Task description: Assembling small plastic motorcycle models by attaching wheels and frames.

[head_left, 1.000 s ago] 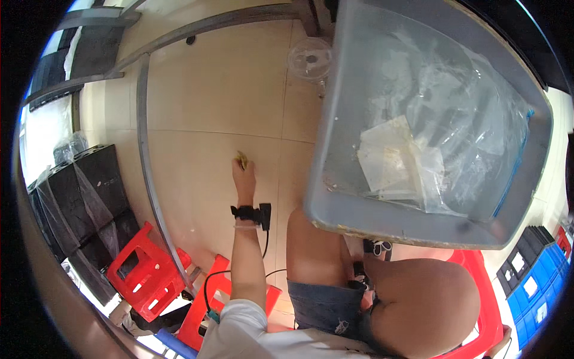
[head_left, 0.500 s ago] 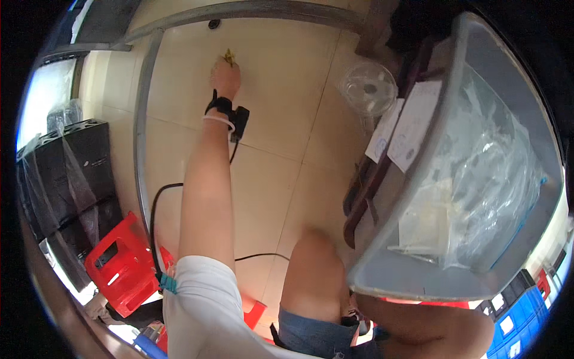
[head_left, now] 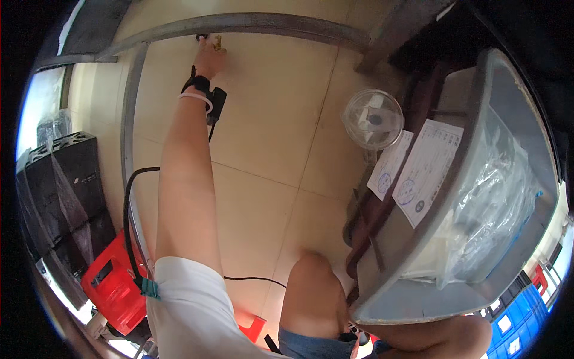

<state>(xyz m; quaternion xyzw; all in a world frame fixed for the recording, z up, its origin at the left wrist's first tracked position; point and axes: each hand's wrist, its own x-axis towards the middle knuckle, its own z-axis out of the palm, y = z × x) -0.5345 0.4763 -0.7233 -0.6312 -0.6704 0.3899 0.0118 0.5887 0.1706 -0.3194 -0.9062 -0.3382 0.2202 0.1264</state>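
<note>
One left hand (head_left: 210, 61), palm down, fingers bent and closed on one small yellow-green object (head_left: 218, 42), which pokes out at the hand's right edge. One small dark round piece (head_left: 201, 37) on the floor right at the fingertips; cannot tell whether they touch it. On the wrist, just behind the hand: one black strap (head_left: 197, 82) with one black box (head_left: 217, 106), plus one pale band (head_left: 197, 99). One metal bar (head_left: 239, 23) crosses just beyond the fingers. Right of the hand and nearer the body, one clear round container (head_left: 373, 119); past it, two paper sheets (head_left: 427, 167), then one grey bin (head_left: 442, 304) with clear plastic (head_left: 493, 206) inside. Well back, left of the forearm, one red stool (head_left: 115, 284).
</note>
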